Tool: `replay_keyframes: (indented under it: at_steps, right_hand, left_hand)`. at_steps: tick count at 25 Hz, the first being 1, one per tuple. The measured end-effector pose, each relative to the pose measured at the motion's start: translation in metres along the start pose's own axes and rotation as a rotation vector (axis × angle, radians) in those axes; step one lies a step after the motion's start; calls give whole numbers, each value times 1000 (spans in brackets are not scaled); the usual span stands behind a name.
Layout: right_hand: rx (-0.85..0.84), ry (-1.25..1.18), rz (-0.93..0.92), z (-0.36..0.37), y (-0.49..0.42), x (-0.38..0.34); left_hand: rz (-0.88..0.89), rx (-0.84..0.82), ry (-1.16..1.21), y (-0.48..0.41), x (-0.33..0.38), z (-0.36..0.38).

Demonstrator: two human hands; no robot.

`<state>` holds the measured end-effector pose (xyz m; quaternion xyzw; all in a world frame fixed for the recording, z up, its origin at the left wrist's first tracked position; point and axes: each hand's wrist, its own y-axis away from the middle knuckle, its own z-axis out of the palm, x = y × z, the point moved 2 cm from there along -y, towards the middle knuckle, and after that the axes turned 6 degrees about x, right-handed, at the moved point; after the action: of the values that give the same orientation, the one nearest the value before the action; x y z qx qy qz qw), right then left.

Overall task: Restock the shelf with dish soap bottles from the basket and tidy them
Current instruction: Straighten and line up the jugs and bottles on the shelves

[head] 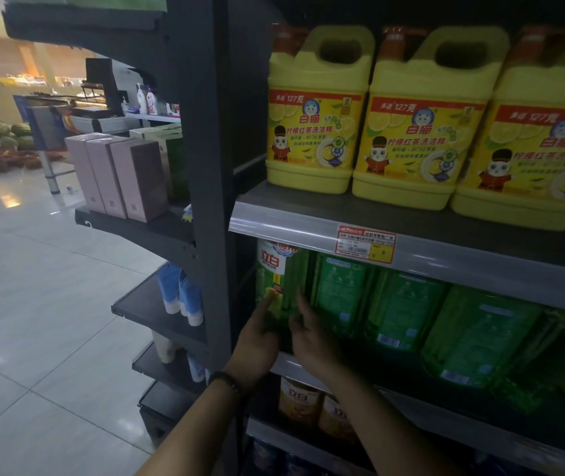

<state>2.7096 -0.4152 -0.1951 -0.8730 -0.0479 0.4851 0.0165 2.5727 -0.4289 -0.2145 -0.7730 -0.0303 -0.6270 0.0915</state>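
Observation:
A green dish soap bottle (pixel 279 273) with a white and green label stands at the far left of the middle shelf (pixel 446 259). My left hand (pixel 257 334) holds its lower left side, thumb up on the front label. My right hand (pixel 312 334) grips its right edge, fingers between it and the neighbouring green bottle (pixel 339 293). More green bottles (pixel 480 334) stand to the right with their back labels facing out. The basket is out of view.
Three yellow jugs (pixel 315 115) fill the shelf above. Orange bottles (pixel 298 400) stand on the shelf below. A dark upright post (pixel 210 166) borders the bay on the left. Pink boxes (pixel 119 173) and tubes (pixel 179 293) sit on the end shelves beyond it, by a tiled floor.

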Motion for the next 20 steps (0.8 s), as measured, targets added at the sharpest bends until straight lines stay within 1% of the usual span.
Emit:
replay_keyframes:
  at_steps: [3,6,11,16,20]
  right_hand:
    - [-26,108,-42,-2,-6,-2]
    - [-19,75,-11,0,-14,1]
    - [-10,154,-10,-2,-19,2]
    - [2,89,-12,-6,-13,1]
    - [93,-37,-20,-30,15,5]
  left_hand:
    - [-21,10,73,-6,0,15]
    - [-43,29,128,-9,3,22]
    - [-60,-21,106,-15,11,23]
    - [-59,-49,71,-17,14,23]
    - [-90,-82,67,-14,16,26]
